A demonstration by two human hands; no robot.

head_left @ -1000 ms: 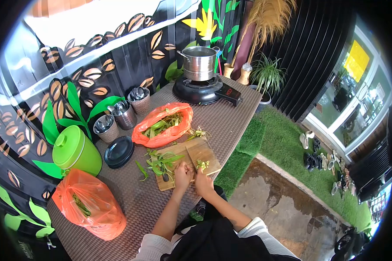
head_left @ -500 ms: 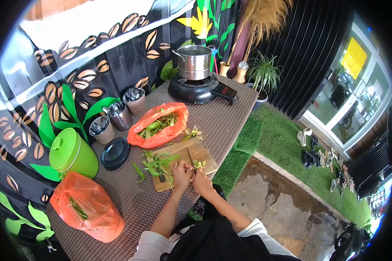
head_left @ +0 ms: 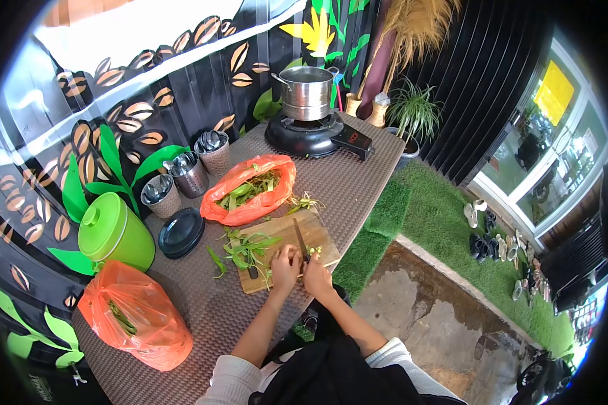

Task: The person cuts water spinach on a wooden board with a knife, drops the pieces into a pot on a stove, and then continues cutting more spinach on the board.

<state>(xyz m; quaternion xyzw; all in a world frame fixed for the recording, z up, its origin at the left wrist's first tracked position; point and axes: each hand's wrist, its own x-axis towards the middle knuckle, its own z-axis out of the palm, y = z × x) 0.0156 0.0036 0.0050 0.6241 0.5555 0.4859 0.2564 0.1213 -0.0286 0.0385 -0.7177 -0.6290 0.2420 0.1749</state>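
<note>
Green leafy stems [head_left: 246, 251] lie in a loose pile on the left part of the wooden board [head_left: 321, 233], with one leaf off its edge on the surface [head_left: 348, 172]. Right hand [head_left: 317, 275] is closed around the knife [head_left: 298, 233], handle hidden, blade pointing away from the body. Left hand [head_left: 286, 268] is over the board just beside the blade, fingers curled; can't tell what's pinched under them. Chopped bits [head_left: 315, 250] sit just right of the blade.

Handling, my read: stems light, leaves limp and easy to bruise, stalks a bit stiffer, maybe slick if wet. Best held as a bunch by the stalks, light pressure, fingertips tucked back from the edge. Knife: stiff, light, handle only. Board: rigid, flat, heavier than the greens; dark slot [head_left: 252, 273] near its left end looks like the carry point.
</note>
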